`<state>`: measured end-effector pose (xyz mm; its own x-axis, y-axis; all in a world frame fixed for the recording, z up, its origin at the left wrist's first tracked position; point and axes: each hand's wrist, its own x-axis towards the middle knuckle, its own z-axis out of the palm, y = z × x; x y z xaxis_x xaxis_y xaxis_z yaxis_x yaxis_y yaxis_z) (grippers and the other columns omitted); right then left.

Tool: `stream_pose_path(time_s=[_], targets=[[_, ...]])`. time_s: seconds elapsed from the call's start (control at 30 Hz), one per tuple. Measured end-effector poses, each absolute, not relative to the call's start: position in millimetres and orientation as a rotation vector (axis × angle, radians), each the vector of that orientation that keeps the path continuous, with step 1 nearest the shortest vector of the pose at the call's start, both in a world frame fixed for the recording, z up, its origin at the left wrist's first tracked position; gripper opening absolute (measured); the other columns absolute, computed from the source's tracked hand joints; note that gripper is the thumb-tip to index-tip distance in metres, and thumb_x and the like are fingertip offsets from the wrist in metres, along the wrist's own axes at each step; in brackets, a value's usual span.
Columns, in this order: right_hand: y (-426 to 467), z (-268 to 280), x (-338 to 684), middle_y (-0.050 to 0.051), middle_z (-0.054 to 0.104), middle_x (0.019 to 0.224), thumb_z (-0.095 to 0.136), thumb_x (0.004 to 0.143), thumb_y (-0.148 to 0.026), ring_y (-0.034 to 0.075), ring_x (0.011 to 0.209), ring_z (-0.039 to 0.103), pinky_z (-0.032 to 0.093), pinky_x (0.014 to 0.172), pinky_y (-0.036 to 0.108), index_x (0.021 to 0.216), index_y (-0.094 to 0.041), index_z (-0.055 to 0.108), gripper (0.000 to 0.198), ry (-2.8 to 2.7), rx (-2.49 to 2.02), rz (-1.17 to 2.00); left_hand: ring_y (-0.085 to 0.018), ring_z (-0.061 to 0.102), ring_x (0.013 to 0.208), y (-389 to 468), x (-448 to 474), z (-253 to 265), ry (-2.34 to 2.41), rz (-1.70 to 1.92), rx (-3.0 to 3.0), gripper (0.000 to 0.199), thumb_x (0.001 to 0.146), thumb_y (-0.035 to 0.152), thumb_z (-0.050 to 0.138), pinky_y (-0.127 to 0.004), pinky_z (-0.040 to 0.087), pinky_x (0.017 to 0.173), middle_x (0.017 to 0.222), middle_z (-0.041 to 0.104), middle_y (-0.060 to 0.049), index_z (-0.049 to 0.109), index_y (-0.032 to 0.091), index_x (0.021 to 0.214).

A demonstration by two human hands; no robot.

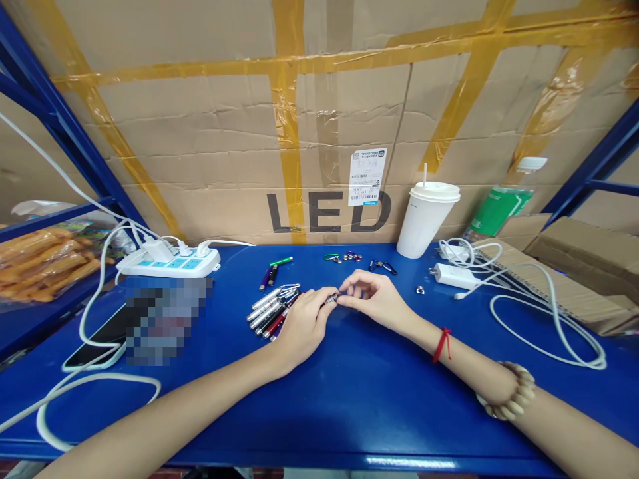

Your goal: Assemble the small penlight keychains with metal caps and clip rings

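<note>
My left hand (pixel 304 322) is closed around a slim laser pointer (pixel 331 299), of which only the dark and silver end shows past the fingers. At that end, thumb and forefinger of my right hand (pixel 377 303) pinch together; whether a tiny part sits between them is hidden. Beside my left hand, partly under it, lies a bunch of silver, red and dark laser pointers (pixel 264 314), some with clips. Farther back are a green tube (pixel 281 261) and a purple tube (pixel 265 279). Several small button cells (pixel 352 257) lie beyond my hands, near a green carabiner (pixel 331 257) and a black carabiner (pixel 383 267).
A white cup with a straw (pixel 428 219), a bottle (pixel 502 203), a charger (pixel 454 275) with coiled cable and an open carton (pixel 564 273) stand right. A small metal piece (pixel 420 289) lies nearby. Left are a power strip (pixel 172 265) and phone (pixel 100 339). A large carton (pixel 224 153) forms the back.
</note>
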<state>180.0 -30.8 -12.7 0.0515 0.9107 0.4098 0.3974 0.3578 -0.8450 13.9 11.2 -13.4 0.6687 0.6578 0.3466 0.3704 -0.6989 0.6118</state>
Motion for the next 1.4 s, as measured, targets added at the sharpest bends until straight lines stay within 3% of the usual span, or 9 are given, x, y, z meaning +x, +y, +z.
stream_pose_path(time_s=[0.07, 0.2, 0.6, 0.93, 1.1, 1.4], targets=[[-31.5, -11.4, 179.7, 0.001, 0.055, 0.071, 0.068, 0.069, -0.03, 0.005, 0.047, 0.049, 0.039, 0.044, 0.019, 0.081, -0.013, 0.062, 0.021, -1.55, -1.18, 0.626, -0.012, 0.053, 0.099, 11.2, 14.0, -12.5, 0.816, 0.748, 2.339, 0.029, 0.088, 0.033, 0.031, -0.028, 0.039, 0.092, 0.108, 0.06, 0.0, 0.053, 0.024, 0.104], [-32.4, -8.2, 181.7, 0.004, 0.055, 0.079, 0.068, 0.07, -0.027, 0.005, 0.048, 0.052, 0.043, 0.042, 0.018, 0.072, -0.012, 0.064, 0.015, -1.594, -1.053, 0.661, -0.012, 0.053, 0.098, 10.7, 13.4, -9.9, 0.788, 0.7, 2.31, 0.031, 0.088, 0.034, 0.029, -0.028, 0.04, 0.09, 0.106, 0.06, 0.001, 0.053, 0.026, 0.106], [-35.2, -6.9, 187.4, 0.006, 0.057, 0.075, 0.067, 0.072, -0.026, 0.01, 0.062, 0.055, 0.045, 0.051, 0.021, 0.06, -0.012, 0.064, 0.019, -1.829, -1.001, 0.525, -0.013, 0.057, 0.09, 13.9, 8.1, -11.9, 0.643, 0.547, 2.596, 0.034, 0.088, 0.034, 0.025, -0.025, 0.044, 0.081, 0.098, 0.063, -0.001, 0.056, 0.023, 0.096], [-37.3, -8.9, 187.7, 0.005, 0.054, 0.07, 0.066, 0.073, -0.034, 0.01, 0.06, 0.049, 0.036, 0.047, 0.021, 0.057, -0.013, 0.06, 0.027, -1.893, -1.065, 0.419, -0.014, 0.058, 0.088, 12.1, 7.1, -11.8, 0.648, 0.539, 2.56, 0.025, 0.088, 0.033, 0.029, -0.026, 0.043, 0.076, 0.095, 0.062, -0.002, 0.05, 0.02, 0.091], [-38.4, -7.4, 179.5, 0.003, 0.052, 0.065, 0.068, 0.07, -0.038, 0.009, 0.058, 0.048, 0.036, 0.046, 0.02, 0.053, -0.012, 0.052, 0.034, -1.792, -1.057, 0.473, -0.014, 0.059, 0.083, 11.9, 7.9, -14.8, 0.678, 0.572, 2.527, 0.021, 0.087, 0.033, 0.032, -0.025, 0.044, 0.072, 0.088, 0.062, -0.003, 0.046, 0.018, 0.082], [-38.5, -6.6, 173.6, 0.001, 0.049, 0.066, 0.07, 0.067, -0.035, 0.006, 0.048, 0.049, 0.039, 0.043, 0.018, 0.055, -0.012, 0.049, 0.034, -1.598, -1.08, 0.718, -0.014, 0.059, 0.088, 11.8, 8.3, -19.6, 0.682, 0.814, 2.641, 0.022, 0.087, 0.031, 0.033, -0.026, 0.045, 0.079, 0.092, 0.063, -0.003, 0.051, 0.018, 0.085]])
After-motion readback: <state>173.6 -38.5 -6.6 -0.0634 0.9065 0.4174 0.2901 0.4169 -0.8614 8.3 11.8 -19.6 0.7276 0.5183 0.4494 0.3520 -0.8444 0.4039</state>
